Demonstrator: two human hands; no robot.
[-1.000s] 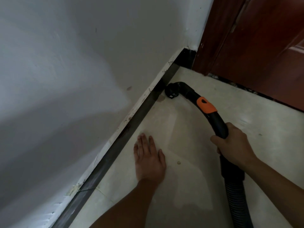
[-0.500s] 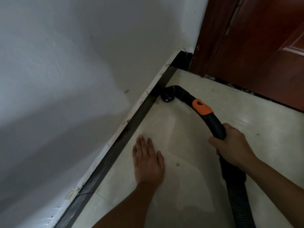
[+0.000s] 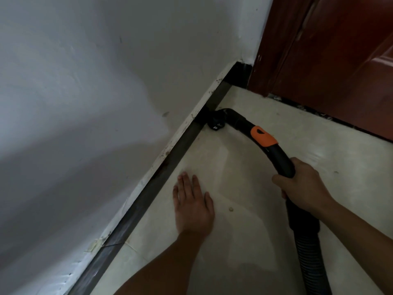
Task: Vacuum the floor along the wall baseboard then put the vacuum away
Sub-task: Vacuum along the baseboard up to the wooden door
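Braces left hand [image 3: 192, 206] flat, fingers straight, on floor [image 3: 244, 248] just beside baseboard [image 3: 161, 182]. Grips vacuum tube [image 3: 281, 159] with right hand [image 3: 304, 186], farther out from baseboard. Presses nozzle [image 3: 217, 122] against baseboard, short of door [image 3: 319, 50]. Probably mid-sweep: last stretch of baseboard toward door left, then stowing vacuum.

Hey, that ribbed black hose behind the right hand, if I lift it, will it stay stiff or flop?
Probably floppy: the ribbed hose is corrugated, which usually bends easily. The smooth curved handle that the right hand grips looks rigid, so it should hold its shape. One hand alone holds it, so probably light.
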